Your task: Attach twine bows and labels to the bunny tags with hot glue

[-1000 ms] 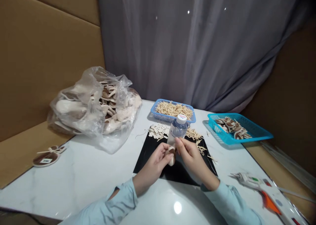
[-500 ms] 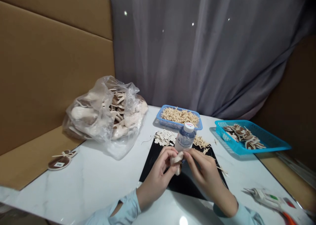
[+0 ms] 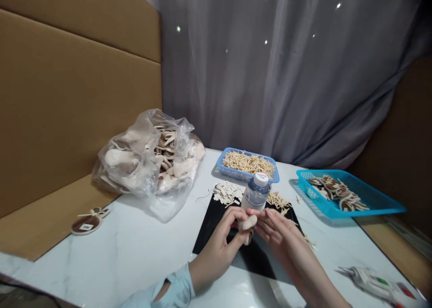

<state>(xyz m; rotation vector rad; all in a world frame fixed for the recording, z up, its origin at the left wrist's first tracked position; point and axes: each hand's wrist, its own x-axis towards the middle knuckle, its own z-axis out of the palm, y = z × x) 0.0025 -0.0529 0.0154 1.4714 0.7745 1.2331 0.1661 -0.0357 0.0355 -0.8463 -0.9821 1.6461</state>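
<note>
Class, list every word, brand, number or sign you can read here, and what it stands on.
Nothing can be read for certain.
White label on the brown piece at left: dark print, too small.
Bottle cap: reddish print, blurred.
Glue gun: green patch, no legible lettering.

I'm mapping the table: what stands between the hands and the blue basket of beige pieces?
The head view shows a white-capped bottle, flanked by white scraps and loose beige pieces.
</note>
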